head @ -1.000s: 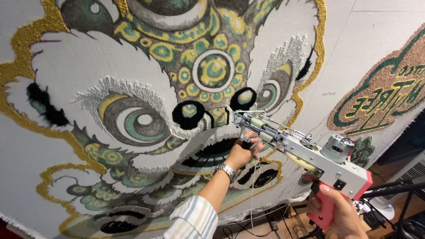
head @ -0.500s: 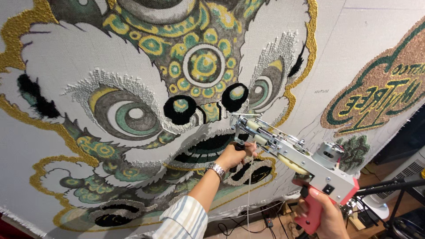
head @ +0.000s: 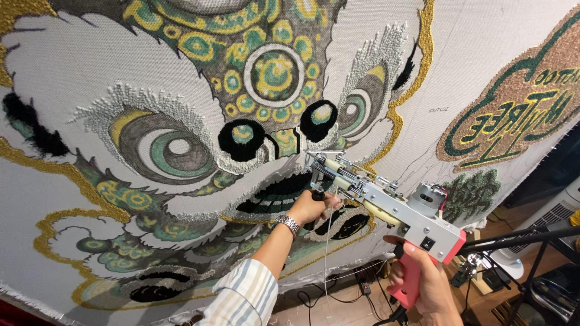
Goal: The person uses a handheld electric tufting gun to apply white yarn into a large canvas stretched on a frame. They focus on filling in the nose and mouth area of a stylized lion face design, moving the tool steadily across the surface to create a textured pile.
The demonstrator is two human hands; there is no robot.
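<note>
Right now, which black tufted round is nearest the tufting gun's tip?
The right black round, green-centred, just above the tufting gun tip; its twin lies farther left.

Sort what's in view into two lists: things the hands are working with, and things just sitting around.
In use:
- tufting gun, its pink grip in the right hand, its front handle in the left hand
- stretched cloth with the tufted lion face
- yarn strand hanging below the gun

Lying about:
- green and brown tufted lettering piece
- cables on the floor
- black stand

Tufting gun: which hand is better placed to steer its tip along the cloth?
Left. The left hand grips the front handle just under the tufting gun tip, at the cloth; the right hand holds the pink rear grip, farther back.
</note>
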